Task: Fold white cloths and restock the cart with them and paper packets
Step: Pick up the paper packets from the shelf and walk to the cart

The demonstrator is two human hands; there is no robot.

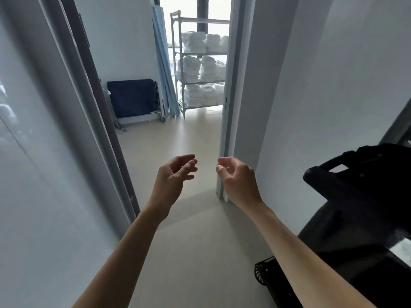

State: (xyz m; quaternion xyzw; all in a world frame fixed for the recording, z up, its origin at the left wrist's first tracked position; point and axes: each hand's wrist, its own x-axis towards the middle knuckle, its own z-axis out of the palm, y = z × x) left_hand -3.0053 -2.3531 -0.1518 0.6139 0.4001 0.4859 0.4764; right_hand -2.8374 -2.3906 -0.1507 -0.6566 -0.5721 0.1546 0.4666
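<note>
Narrow white corridor, doorway at 12 o'clock: shelving rack (201, 63) stacked with folded white cloths (198, 67). Left hand (172, 178), right hand (236, 180) raised apart, loosely curled, empty, likely ready to gather. Black cart (355, 218) parked at 4 o'clock.

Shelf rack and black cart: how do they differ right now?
The shelf rack is pale, stands far off through the doorway and carries stacks of folded white cloths. The black cart is dark and sits close at the right edge, cut off by the frame, so its load cannot be seen. Neither hand touches either one.
</note>
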